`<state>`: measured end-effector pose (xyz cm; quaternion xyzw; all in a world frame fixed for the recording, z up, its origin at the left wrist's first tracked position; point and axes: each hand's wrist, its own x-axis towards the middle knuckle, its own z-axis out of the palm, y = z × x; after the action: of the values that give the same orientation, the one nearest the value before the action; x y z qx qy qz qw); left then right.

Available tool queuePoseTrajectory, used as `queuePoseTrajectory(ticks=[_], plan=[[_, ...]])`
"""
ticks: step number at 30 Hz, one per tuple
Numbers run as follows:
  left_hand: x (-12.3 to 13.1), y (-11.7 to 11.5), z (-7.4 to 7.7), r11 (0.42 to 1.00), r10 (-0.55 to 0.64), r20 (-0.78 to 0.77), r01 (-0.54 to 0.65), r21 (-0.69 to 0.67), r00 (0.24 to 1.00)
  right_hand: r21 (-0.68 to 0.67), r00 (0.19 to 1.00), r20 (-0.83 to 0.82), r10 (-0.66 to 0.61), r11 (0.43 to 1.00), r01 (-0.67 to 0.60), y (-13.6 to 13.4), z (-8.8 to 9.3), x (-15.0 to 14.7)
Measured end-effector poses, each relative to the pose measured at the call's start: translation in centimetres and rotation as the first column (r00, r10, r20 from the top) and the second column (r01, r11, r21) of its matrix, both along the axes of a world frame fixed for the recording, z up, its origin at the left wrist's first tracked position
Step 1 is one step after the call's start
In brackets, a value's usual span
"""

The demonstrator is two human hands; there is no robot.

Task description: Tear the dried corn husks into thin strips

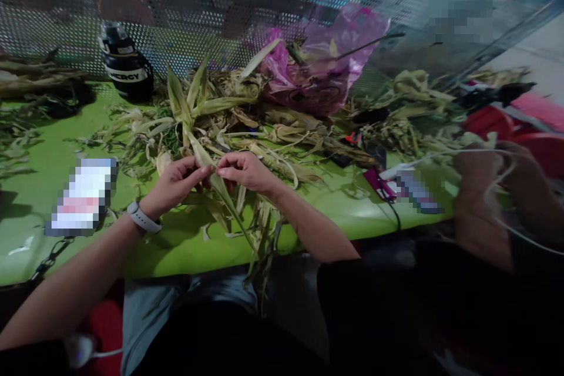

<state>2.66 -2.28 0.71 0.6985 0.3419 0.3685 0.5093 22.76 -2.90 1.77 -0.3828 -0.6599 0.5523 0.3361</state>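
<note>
My left hand (176, 182), with a white watch on its wrist, and my right hand (244, 171) meet over the green table (53, 158). Both pinch the same bundle of long dry corn-husk leaves (220, 188). The bundle fans upward behind my fingers and hangs down past the table's front edge. A heap of loose husks and leaves (247, 117) lies just beyond my hands.
A black bottle (126, 67) stands at the back left against a perforated metal screen. A pink plastic bag (326, 64) sits behind the heap. A phone (83, 197) lies at left. Another person's arms (484, 200) holding a white cord are at right, near a red stool (520, 129).
</note>
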Motion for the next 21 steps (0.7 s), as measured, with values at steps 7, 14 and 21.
queuePoseTrajectory(ticks=[7, 14, 21], plan=[[-0.7, 0.4, 0.1, 0.983, -0.134, -0.049, 0.126, -0.135, 0.990, 0.067, 1.000, -0.005, 0.009, 0.998, -0.009, 0.0, -0.1, 0.0], [-0.6, 0.6, 0.2, 0.977, -0.204, -0.162, 0.211, 0.023, 0.965, -0.006, 0.995, -0.005, 0.097, 0.995, -0.097, 0.4, -0.1, 0.4], [-1.2, 1.1, 0.1, 0.976, -0.199, -0.275, 0.217, 0.033, 0.941, -0.019, 0.995, 0.010, 0.098, 0.995, -0.098, 0.3, -0.3, 0.5]])
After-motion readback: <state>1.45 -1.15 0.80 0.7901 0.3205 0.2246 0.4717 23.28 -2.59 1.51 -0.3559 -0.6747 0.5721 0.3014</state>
